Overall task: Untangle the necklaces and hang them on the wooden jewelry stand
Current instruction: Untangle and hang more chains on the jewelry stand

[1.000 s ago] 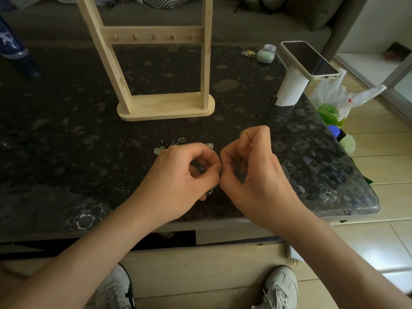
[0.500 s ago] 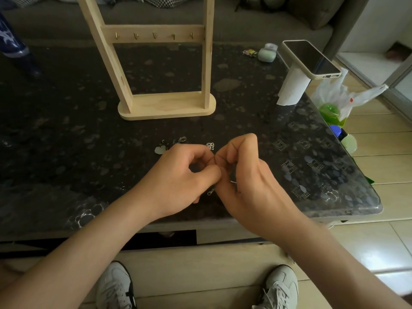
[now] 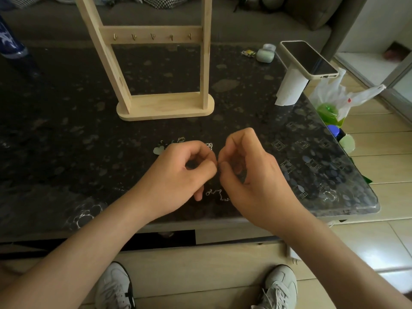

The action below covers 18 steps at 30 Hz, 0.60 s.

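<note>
A thin silver necklace chain [image 3: 217,195] trails on the dark speckled table [image 3: 55,134] below my two hands. My left hand [image 3: 180,175] and my right hand [image 3: 249,170] meet fingertip to fingertip, each pinching the chain between thumb and forefinger. More tangled necklaces with small pendants [image 3: 176,144] lie just beyond my left hand, partly hidden by it. The wooden jewelry stand [image 3: 165,105] is upright behind them, its crossbar with several bare brass hooks [image 3: 152,36].
A phone [image 3: 308,60] lies on a white paper roll [image 3: 289,88] at the table's right rear, with a small green case [image 3: 265,55] beside it. A plastic bag with bottles [image 3: 330,108] sits on the floor off the right edge. My shoes show below.
My right hand has drawn back slightly to the right after closing in on the left. A stretch of chain now shows below the hands.
</note>
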{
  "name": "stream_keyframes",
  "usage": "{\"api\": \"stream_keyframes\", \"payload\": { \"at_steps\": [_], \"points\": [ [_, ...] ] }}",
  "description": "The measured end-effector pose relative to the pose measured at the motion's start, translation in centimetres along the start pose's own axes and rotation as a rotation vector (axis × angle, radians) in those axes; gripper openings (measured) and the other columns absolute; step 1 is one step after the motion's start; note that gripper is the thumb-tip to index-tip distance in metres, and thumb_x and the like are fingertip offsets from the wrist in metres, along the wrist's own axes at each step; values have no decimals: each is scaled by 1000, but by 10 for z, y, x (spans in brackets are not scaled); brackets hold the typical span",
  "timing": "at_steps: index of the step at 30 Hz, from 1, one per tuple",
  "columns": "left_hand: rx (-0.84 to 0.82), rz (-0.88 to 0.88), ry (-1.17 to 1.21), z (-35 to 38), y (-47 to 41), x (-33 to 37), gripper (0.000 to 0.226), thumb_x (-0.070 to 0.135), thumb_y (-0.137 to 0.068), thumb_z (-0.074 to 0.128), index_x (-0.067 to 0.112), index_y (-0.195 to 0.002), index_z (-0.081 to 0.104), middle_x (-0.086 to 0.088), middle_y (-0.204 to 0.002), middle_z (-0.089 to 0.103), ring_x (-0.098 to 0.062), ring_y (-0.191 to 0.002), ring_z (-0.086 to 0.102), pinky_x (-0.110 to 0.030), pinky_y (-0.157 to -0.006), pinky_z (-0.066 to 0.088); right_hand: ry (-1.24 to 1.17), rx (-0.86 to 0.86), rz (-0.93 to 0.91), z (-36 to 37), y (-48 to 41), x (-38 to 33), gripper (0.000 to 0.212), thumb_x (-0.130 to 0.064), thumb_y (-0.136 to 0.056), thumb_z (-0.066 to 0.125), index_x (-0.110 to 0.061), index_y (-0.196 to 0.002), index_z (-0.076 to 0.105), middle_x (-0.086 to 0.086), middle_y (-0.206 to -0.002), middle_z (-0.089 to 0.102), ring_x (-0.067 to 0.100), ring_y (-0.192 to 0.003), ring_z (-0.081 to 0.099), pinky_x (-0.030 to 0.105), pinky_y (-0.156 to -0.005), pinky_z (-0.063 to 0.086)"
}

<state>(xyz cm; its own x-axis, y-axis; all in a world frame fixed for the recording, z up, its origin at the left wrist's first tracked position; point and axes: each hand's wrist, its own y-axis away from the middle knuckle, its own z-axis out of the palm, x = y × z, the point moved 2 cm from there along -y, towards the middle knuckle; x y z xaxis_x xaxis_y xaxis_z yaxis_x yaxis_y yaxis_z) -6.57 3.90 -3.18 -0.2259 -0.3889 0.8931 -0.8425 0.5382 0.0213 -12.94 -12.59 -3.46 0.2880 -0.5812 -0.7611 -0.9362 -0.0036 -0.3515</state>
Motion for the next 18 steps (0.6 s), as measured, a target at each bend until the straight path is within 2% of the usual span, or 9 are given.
{"api": "stream_keyframes", "payload": {
  "at_steps": [4,6,8,11,13,16,18],
  "points": [
    [95,6,-141,-3,-2,-8,10,24,-101,68,32,-97,73,12,-90,72,-11,-54,68,-20,-55,51,213,76,66,-7,-3,14,22,2,-95,66,-20,-100,67,-11,-90,64,11,-75,62,23,-65,50],
    [67,32,-254,-4,1,-9,14,23,-97,74,37,-97,75,17,-88,72,-8,-57,67,-18,-56,54,279,25,122,-14,-4,21,23,-1,-95,67,-23,-99,74,-11,-92,66,0,-76,63,13,-68,49],
    [8,69,-369,-2,5,-7,12,29,-92,78,39,-97,77,20,-88,71,-3,-61,65,-21,-62,58,337,-89,110,-18,-5,24,24,-5,-93,71,-28,-99,77,-13,-94,67,-2,-82,64,8,-77,48],
    [-34,143,-593,5,9,-5,12,45,-91,76,41,-102,78,22,-96,66,1,-68,58,-27,-69,58,426,-208,47,-14,-4,26,26,-10,-92,74,-27,-111,79,-13,-98,66,3,-87,60,11,-81,46],
    [-49,173,-680,8,10,-4,13,45,-95,71,40,-105,77,20,-100,64,0,-71,56,-27,-70,56,473,-217,30,-11,-3,28,26,-11,-93,75,-25,-115,79,-10,-99,66,4,-86,57,15,-83,46],
    [-70,200,-813,8,10,-2,14,43,-104,59,37,-109,70,16,-106,59,-7,-84,63,-32,-74,57,503,-230,57,-14,-4,28,20,-11,-97,73,-24,-110,81,-12,-98,66,2,-83,56,11,-80,46],
    [-82,196,-872,6,11,-2,15,41,-106,52,33,-110,64,14,-105,55,-9,-83,62,-32,-72,55,529,-260,98,-18,-5,27,21,-12,-99,69,-25,-111,80,-10,-102,69,5,-87,59,19,-83,53]
  ]
}}
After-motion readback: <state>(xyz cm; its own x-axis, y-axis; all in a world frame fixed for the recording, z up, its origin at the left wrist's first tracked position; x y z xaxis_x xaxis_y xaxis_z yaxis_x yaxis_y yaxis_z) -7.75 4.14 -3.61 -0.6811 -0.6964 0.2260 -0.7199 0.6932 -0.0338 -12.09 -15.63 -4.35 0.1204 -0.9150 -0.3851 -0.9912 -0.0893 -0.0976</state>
